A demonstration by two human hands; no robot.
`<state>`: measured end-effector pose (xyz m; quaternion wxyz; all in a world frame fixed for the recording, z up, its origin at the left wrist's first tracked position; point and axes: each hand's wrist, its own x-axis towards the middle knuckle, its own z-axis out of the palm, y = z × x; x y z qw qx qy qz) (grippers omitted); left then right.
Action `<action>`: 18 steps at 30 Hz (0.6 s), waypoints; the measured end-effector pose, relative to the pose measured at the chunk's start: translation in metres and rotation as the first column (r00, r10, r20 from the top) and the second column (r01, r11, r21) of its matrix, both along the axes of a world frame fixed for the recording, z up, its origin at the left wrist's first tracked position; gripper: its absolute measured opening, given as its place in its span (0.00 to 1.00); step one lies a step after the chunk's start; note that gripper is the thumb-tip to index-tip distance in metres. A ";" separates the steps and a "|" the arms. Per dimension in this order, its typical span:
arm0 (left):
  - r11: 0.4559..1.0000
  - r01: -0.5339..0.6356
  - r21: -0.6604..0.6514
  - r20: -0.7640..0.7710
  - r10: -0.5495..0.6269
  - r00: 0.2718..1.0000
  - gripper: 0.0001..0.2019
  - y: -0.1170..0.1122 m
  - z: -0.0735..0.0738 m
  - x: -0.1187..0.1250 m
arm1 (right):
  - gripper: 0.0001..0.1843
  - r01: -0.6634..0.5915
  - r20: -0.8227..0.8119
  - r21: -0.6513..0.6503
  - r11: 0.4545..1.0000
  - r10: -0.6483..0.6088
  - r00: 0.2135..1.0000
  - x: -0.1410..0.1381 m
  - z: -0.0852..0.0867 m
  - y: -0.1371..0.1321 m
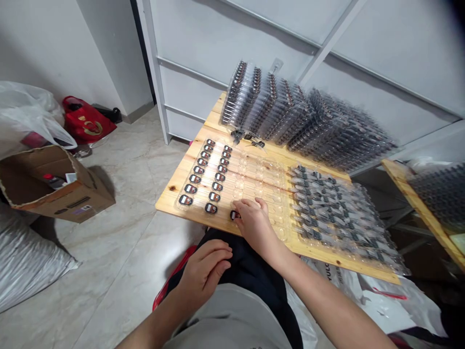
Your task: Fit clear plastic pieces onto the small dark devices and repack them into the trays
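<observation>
My right hand (252,220) reaches over a clear plastic blister tray (261,194). Its thumb and fingertips pinch a small black oval piece (234,214) with a white and reddish-brown face, at the tray's near edge. Two columns of matching pieces (199,169) fill the tray's left side, while clear pockets show to the right. Closer to my body, my left hand (205,266) hovers above my lap, just off the table's front edge. Its fingers are curled together, and the palm side is hidden, so I cannot make out what it holds.
Stacks of filled clear trays (269,106) stand at the back of the wooden table (170,198). Loose dark pieces (249,138) lie before them. At right, another tray holds grey-black parts (323,203). A cardboard box (87,194) and a red bag (87,121) sit on the floor.
</observation>
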<state>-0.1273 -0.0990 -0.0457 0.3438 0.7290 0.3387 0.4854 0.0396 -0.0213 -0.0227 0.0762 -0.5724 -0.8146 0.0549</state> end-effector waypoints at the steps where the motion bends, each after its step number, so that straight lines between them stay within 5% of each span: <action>1: 1.000 -0.001 -0.001 0.002 0.001 1.000 0.09 0.000 0.000 0.000 | 0.15 -0.030 0.007 0.018 0.999 0.030 1.000 0.001 -0.001 -0.001; 18: 0.999 -0.031 -0.010 -0.026 0.030 0.999 0.09 -0.001 -0.004 -0.001 | 0.20 -0.235 0.229 0.104 0.966 0.207 0.951 -0.007 0.003 -0.012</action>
